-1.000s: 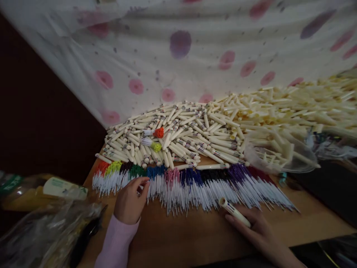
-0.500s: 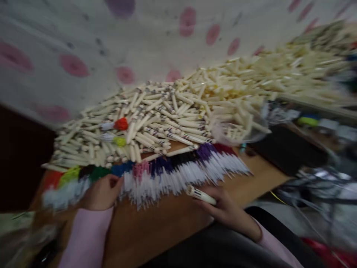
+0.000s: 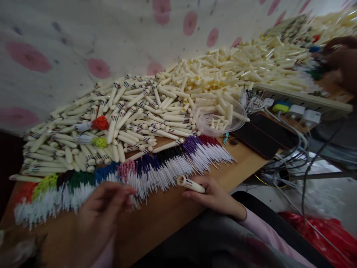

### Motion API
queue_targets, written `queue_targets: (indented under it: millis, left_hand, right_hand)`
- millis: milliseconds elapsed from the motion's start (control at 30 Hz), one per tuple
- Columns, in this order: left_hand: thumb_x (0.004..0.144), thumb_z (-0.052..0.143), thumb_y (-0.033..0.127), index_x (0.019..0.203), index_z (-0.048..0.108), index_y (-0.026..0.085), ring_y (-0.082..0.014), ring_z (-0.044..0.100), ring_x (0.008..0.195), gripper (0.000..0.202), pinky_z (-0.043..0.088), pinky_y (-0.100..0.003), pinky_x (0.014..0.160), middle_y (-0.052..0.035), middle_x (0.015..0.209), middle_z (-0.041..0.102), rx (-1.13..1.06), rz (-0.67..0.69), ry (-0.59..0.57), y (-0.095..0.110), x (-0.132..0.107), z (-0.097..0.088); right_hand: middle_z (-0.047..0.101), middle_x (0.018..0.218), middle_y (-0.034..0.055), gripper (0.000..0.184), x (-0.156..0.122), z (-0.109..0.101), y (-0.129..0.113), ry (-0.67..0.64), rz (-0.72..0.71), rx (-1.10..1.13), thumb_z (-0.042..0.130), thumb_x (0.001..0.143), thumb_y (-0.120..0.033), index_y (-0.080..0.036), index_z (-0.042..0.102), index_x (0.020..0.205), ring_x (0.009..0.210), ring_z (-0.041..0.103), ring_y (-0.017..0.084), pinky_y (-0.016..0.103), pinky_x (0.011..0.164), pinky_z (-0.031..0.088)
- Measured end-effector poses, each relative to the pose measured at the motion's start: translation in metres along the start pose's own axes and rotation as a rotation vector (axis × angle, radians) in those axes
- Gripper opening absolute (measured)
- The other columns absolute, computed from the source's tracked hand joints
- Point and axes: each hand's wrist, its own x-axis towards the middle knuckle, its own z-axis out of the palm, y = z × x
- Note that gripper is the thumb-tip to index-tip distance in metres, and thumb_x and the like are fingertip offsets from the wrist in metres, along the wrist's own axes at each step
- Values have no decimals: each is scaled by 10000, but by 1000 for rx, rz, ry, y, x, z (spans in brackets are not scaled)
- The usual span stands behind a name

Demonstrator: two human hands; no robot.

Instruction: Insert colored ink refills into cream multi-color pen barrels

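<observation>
Refills [image 3: 156, 171] with coloured tops lie fanned along the worktop [image 3: 167, 216] edge. Right hand [image 3: 216, 195] has its fingers wrapped around 1 cream pen barrel [image 3: 191, 183] — open end up-left, just beside the refills. Left hand [image 3: 103, 208] (blurred) curls at the pink-topped ones — whether it pinches any, I cannot tell.

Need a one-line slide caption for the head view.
Right hand grips a cream plastic pen barrel; left hand hovers at a row of colour-tipped white refills on the wooden table.

Refill row [image 3: 156, 171] before barrel heap [image 3: 134, 111], bowl [image 3: 220, 119] right
</observation>
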Motion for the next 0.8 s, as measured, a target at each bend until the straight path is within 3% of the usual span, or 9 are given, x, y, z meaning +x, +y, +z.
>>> queue_targets:
  millis: [133, 267, 500, 800]
  left_hand:
    - [669, 850, 412, 912, 735, 205, -118, 667, 564, 339, 567, -191, 582, -23, 711, 759, -308, -130, -161, -6, -21, 79]
    - [691, 847, 402, 853, 778, 194, -128, 712, 663, 272, 583, -181, 652, -33, 750, 769, -478, -194, -205, -19, -29, 111]
    - [646, 886, 393, 859, 782, 201, -127, 717, 653, 305, 591, -186, 640, -33, 777, 783, -600, -283, -130, -22, -25, 110]
    - [657, 875, 422, 794, 823, 223, -113, 718, 632, 247, 582, -137, 624, -48, 788, 794, -790, -321, -290, -15, -23, 102]
  right_hand:
    - [585, 702, -13, 291, 0, 2, -3, 5, 15, 73, 700, 863, -418, -129, 711, 903, 601, 438, 90, 203, 536, 343]
    - [568, 674, -24, 270, 0, 4, -4, -47, 5, 98, 716, 860, -397, -128, 715, 878, 583, 424, 81, 197, 527, 334]
    - [408, 594, -58, 327, -1, -1, -2, -59, -15, -44, 638, 911, -406, -147, 592, 717, 536, 328, 72, 207, 493, 285]
    - [416, 600, -49, 343, -1, -4, -6, -61, -25, -99, 564, 947, -421, -146, 588, 743, 544, 357, 78, 211, 490, 275]
